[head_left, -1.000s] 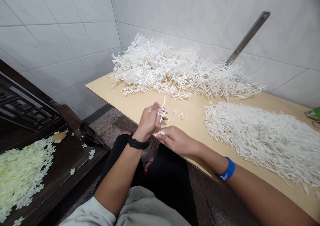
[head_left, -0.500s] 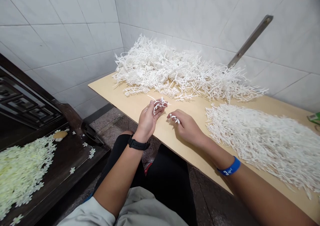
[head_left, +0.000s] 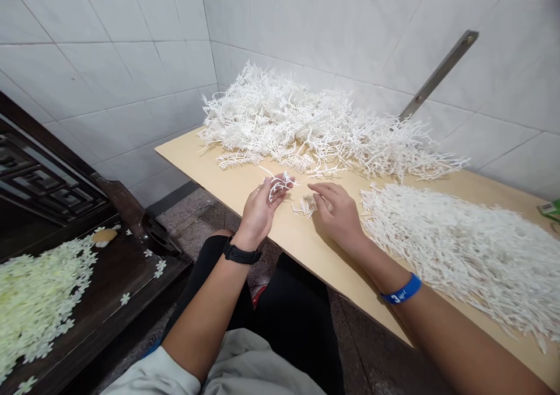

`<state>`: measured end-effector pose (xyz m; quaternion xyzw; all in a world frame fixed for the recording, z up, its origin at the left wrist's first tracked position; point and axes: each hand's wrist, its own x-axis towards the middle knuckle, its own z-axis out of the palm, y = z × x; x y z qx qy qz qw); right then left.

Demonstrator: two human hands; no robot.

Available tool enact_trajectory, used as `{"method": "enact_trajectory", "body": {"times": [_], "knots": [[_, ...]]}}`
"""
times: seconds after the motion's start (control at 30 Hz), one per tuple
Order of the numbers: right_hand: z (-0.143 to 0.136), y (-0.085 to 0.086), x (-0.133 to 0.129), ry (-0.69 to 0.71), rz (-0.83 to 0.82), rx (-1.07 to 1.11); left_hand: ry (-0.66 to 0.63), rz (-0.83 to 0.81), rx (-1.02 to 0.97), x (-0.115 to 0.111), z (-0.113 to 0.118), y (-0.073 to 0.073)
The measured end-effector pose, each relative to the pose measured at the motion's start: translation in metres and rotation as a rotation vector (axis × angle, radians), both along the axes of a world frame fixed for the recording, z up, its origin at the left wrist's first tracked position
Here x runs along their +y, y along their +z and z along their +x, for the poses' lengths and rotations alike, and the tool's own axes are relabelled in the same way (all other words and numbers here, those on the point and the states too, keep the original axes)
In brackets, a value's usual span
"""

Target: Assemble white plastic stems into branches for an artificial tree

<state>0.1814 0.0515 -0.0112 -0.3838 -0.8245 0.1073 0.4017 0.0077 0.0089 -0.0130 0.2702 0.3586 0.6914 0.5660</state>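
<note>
My left hand is closed around a white branched plastic sprig, its thin twigs sticking out past the thumb and fingers above the table's front edge. To the right, my right hand has its fingers apart and holds nothing that I can see. Just below those fingers lies a small heap of white bits on the tan tabletop, partly hidden by the hand. Behind both hands rises a large tangled pile of white branched sprigs.
A wide flat pile of short white pieces covers the table's right part. A metal bar leans out from the tiled wall. At left, a dark wooden bench bears pale yellow plastic flowers and a tan, stone-like object.
My right hand has let go of a small cluster of white bits, which now lies on the table, and its fingers have spread. My left hand keeps its place with the sprig.
</note>
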Motion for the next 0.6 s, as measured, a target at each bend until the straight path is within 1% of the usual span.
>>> {"method": "enact_trajectory", "body": {"times": [0.1,0.2,0.3,0.47,0.53,0.6], "knots": [[-0.002,0.0043,-0.0048,0.009,0.07,0.112,-0.114,0.052,0.132,-0.0005,0.0008,-0.0022],[-0.0027,0.0062,-0.0093,0.053,0.122,0.134,-0.177,0.078,0.204,-0.0003,0.0011,-0.0047],[-0.0027,0.0056,-0.0104,0.125,0.142,0.099,-0.209,0.102,0.227,-0.0001,0.0007,-0.0064],[-0.0026,0.0031,-0.0062,0.222,0.183,0.028,-0.226,0.11,0.228,-0.0001,-0.0006,-0.007],[-0.0026,0.0027,-0.0048,0.233,0.184,0.031,-0.244,0.124,0.254,-0.0007,-0.0007,-0.0058],[-0.0024,0.0037,-0.0045,0.213,0.188,0.065,-0.261,0.13,0.267,-0.0016,-0.0002,-0.0039]]}}
